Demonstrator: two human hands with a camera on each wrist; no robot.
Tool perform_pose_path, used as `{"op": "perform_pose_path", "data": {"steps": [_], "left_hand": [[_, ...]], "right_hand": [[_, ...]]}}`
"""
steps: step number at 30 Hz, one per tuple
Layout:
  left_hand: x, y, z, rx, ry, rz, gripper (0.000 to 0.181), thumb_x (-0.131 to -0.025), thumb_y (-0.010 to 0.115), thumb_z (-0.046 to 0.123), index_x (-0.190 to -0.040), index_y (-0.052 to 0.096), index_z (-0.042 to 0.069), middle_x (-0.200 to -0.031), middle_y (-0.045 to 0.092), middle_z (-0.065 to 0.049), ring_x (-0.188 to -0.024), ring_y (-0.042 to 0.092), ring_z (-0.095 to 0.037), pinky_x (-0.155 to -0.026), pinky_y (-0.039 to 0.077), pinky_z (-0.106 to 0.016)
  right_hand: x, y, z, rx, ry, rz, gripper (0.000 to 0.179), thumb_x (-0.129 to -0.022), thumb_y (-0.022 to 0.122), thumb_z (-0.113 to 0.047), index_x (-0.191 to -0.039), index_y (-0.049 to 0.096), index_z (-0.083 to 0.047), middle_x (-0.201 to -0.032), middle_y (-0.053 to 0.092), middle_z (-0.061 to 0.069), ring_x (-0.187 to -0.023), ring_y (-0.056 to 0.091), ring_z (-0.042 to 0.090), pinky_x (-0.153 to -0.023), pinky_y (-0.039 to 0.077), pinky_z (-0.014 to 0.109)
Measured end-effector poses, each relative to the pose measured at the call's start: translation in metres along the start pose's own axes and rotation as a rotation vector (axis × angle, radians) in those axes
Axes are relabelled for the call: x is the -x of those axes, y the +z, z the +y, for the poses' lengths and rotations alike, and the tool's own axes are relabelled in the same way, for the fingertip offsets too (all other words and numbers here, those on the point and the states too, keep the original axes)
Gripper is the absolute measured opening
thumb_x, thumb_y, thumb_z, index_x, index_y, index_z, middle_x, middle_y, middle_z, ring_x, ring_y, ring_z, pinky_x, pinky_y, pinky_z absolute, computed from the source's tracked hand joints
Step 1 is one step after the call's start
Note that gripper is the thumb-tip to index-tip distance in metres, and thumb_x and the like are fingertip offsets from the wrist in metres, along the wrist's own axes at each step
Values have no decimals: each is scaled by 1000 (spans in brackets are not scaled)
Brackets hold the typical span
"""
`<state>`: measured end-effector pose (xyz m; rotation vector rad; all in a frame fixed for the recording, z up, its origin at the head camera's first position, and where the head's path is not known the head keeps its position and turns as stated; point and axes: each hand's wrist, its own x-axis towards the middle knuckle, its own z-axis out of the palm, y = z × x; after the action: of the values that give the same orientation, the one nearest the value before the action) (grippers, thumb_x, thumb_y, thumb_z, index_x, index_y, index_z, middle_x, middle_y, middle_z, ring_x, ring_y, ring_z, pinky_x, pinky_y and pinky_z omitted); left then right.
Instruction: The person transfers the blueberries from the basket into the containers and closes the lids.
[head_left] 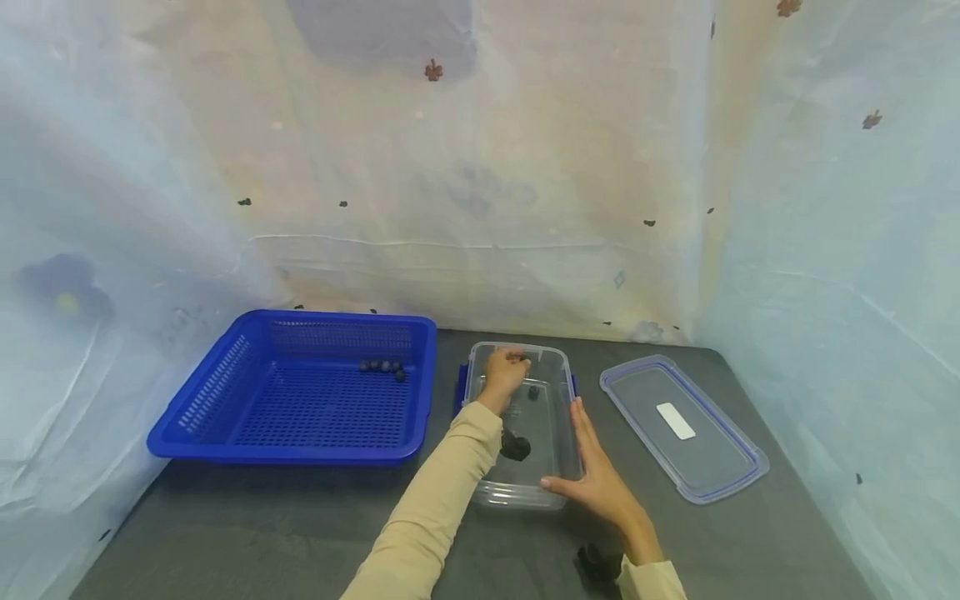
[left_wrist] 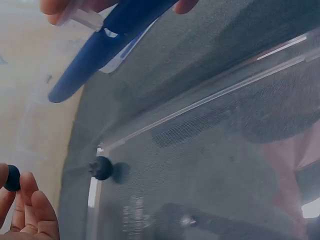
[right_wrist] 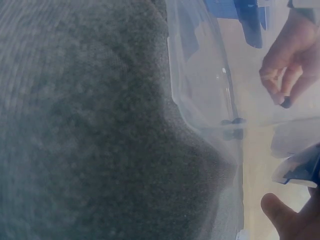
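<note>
My left hand [head_left: 504,375] reaches over the far part of a clear plastic container [head_left: 551,450]. Its fingertips pinch a blueberry [left_wrist: 13,178], seen at the lower left of the left wrist view; the right wrist view shows the same pinch. Another blueberry [head_left: 533,392] lies inside on the container's floor, near the far end. Along the container's right side my right hand [head_left: 603,487] rests with straight fingers, its thumb spread toward the near rim. A blue side latch [left_wrist: 107,47] hangs out beside the right fingers.
A blue perforated basket [head_left: 285,454] stands to the left, with several blueberries [head_left: 386,366] toward its far right. On the right lies a clear lid [head_left: 645,392] with a blue seal and white label. A patterned plastic sheet [head_left: 480,167] rises behind the dark tabletop [head_left: 247,533].
</note>
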<state>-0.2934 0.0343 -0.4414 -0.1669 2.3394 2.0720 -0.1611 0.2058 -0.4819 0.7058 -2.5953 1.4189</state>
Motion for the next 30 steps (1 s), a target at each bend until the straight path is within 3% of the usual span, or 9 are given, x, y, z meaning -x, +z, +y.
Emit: {"op": "perform_pose_path", "data": {"steps": [8, 12, 18, 21, 22, 23, 26, 28, 30], "left_hand": [[-3, 4, -19, -37, -73, 97, 22, -87, 68, 2, -108, 67, -3, -102, 66, -13, -93, 63, -27, -77, 53, -34], [-3, 3, -22, -90, -76, 134, 19, -83, 72, 2, -102, 69, -2, -96, 68, -12, -90, 64, -26, -77, 52, -33], [-3, 8, -31, -195, -22, 170, 16, -77, 77, 1, -91, 70, -2, -87, 70, -12, -91, 59, -29, -81, 48, -37], [-13, 11, -46, -233, -4, 161, 14, -74, 79, 2, -85, 70, -1, -82, 70, -11, -92, 57, -32, -82, 46, -41], [-16, 13, -50, -259, 23, 166, 14, -73, 80, 4, -84, 71, 1, -82, 70, -11, -91, 58, -32, -82, 46, -42], [-29, 16, -69, -266, 97, 177, 14, -73, 82, 8, -80, 70, 5, -77, 69, -7, -84, 60, -27, -78, 47, -37], [-43, 20, -91, -328, 190, 167, 19, -69, 86, 10, -74, 68, 8, -70, 66, -1, -72, 60, -23, -72, 48, -35], [-37, 20, -86, -360, 215, 165, 20, -68, 87, 8, -73, 68, 7, -69, 66, -3, -71, 62, -23, -71, 50, -34], [-15, 14, -63, -384, 184, 152, 20, -67, 87, 2, -74, 68, 2, -69, 65, -5, -76, 62, -28, -72, 50, -32]], "right_hand": [[1, 0, 0, -6, 0, 4, 119, -72, 85, -29, -155, 3, -3, -159, -1, 23, -141, 7, 47, -98, 27, 68], [1, -1, 1, 1, -8, 10, 119, -72, 85, -28, -154, 3, -1, -158, -1, 25, -140, 7, 49, -98, 26, 69], [2, -1, 1, 14, -11, 16, 118, -72, 84, -30, -154, 4, -1, -159, -1, 22, -140, 8, 48, -98, 26, 69], [2, 0, 2, 20, -10, 14, 118, -73, 84, -31, -154, 4, -1, -159, -1, 22, -141, 8, 47, -99, 24, 69], [2, 0, 2, 20, -10, 12, 118, -73, 84, -31, -155, 3, -2, -159, -1, 22, -141, 7, 47, -100, 23, 69], [1, 0, 2, 18, -8, 10, 119, -73, 84, -31, -155, 3, -3, -159, -1, 22, -141, 7, 46, -100, 23, 69], [1, -1, 2, 1, -1, 4, 120, -72, 84, -30, -155, 2, -5, -159, -2, 21, -142, 5, 45, -101, 22, 69], [1, -1, 2, -2, -1, -1, 120, -72, 84, -30, -155, 1, -5, -159, -3, 21, -142, 5, 45, -101, 21, 70], [1, -1, 2, 1, 1, -1, 120, -72, 84, -30, -155, 1, -5, -159, -3, 21, -142, 5, 45, -101, 20, 70]]}}
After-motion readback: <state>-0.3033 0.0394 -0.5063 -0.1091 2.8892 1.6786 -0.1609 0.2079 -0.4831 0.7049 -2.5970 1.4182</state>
